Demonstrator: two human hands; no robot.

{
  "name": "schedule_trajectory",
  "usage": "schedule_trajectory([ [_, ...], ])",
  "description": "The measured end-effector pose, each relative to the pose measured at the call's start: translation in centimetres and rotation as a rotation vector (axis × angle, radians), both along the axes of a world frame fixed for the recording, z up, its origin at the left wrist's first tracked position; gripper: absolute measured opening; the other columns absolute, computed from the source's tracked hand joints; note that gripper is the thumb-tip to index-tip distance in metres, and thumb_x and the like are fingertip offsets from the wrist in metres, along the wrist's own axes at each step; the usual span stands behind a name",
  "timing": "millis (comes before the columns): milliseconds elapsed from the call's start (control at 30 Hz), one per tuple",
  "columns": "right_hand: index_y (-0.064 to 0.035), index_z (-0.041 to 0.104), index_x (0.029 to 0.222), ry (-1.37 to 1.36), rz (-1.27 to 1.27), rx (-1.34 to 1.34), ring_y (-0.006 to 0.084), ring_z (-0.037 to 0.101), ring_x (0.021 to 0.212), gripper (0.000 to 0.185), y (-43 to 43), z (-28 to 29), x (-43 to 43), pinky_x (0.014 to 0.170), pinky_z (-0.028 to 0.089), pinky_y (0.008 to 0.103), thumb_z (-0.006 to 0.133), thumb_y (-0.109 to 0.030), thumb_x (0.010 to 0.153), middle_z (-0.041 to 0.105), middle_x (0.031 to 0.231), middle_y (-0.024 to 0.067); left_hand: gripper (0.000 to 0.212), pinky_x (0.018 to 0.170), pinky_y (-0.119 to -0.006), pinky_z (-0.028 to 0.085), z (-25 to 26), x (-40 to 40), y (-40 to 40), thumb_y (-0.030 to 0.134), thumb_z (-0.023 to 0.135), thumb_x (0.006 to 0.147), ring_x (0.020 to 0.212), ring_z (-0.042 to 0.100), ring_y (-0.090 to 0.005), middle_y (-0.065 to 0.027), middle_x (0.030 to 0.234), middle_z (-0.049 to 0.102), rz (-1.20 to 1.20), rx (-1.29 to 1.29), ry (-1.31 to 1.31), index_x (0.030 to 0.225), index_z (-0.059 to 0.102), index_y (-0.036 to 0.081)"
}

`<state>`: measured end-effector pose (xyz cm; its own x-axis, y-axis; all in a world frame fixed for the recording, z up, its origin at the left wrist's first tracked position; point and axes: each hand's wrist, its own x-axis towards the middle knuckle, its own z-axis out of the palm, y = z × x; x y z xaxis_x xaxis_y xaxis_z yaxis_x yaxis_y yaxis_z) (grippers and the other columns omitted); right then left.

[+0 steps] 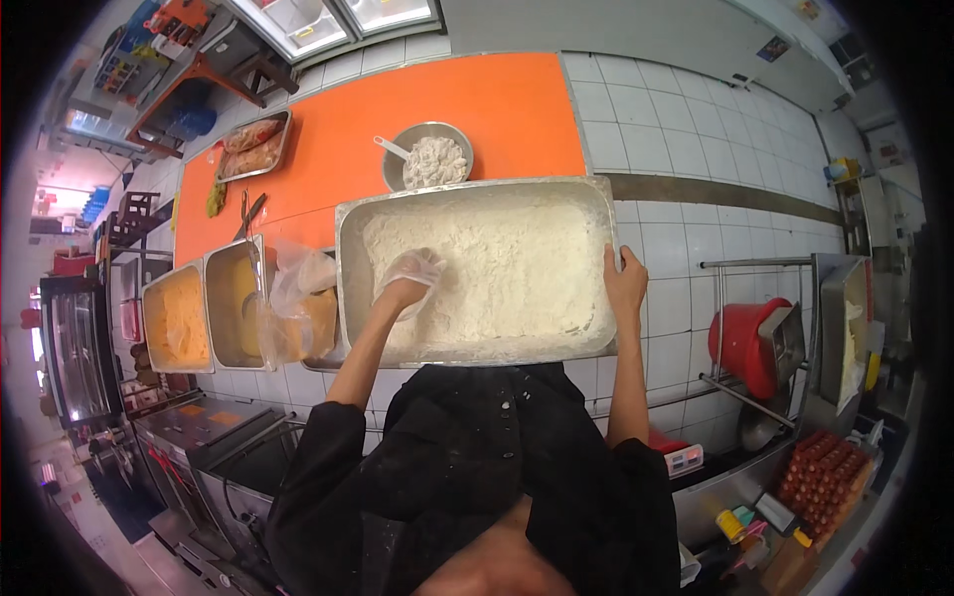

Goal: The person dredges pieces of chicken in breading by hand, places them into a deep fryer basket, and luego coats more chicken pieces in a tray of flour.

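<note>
A deep rectangular metal pan (477, 356) lies before me with a wide layer of white flour (514, 261) in it. My left hand (408, 277), in a clear plastic glove, is down in the flour on the pan's left side. Its fingers are partly hidden, so I cannot tell whether they hold anything. At the right wall, my bare right hand (624, 277) grips the pan's rim, thumb on the inner side. Just beyond the far rim stands a round metal bowl (389, 170) with a floury, lumpy mass (436, 162) and a light-coloured handle (390, 147) sticking out.
Left of the pan are a plastic bag (302, 279), a metal container of yellow liquid (237, 298) and another with orange contents (175, 320). Tongs (250, 212) and a tray (285, 145) of packed food rest on the orange tabletop (507, 112). A metal rack (760, 262) stands right.
</note>
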<state>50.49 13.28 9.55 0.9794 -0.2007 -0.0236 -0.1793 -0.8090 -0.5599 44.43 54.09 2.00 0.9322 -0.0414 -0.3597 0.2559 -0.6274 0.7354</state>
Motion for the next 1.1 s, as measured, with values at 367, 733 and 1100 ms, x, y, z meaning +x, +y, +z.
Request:
schedule_trajectory([
  [367,0.0035,0.063,0.087,-0.005,-0.02,-0.012,0.0439,0.054,0.059,0.044,-0.4,-0.3,0.0,0.06,0.043,0.0489,0.062,-0.04,0.096,0.058,0.064,0.0245,0.031,0.079,-0.049,0.054,-0.8,-5.3,-4.6,0.029,0.058,0.09,0.092,0.069,-0.0421,-0.0227,0.098,0.071,-0.466,0.308,0.204,0.1,0.069,0.002],
  [733,0.0022,0.065,0.088,-0.006,-0.023,-0.019,0.0474,0.061,0.067,0.043,-0.5,0.4,-0.4,0.062,0.046,0.0513,0.062,-0.04,0.095,0.061,0.068,0.0267,0.025,0.076,-0.047,0.054,1.7,-1.0,-4.9,0.027,0.062,0.089,0.085,0.069,-0.0393,-0.0213,0.092,0.071,-0.318,0.36,-0.095,0.102,0.069,0.006],
  [1100,0.0032,0.067,0.091,0.072,-0.034,-0.005,0.0469,0.065,0.075,0.042,0.3,2.1,-0.9,0.068,0.05,0.0514,0.063,-0.039,0.094,0.066,0.077,0.0284,0.034,0.084,-0.045,0.054,13.5,11.3,0.3,0.026,0.067,0.088,0.096,0.068,-0.038,-0.0198,0.102,0.071,0.21,0.157,-0.471,0.116,0.066,0.006],
])
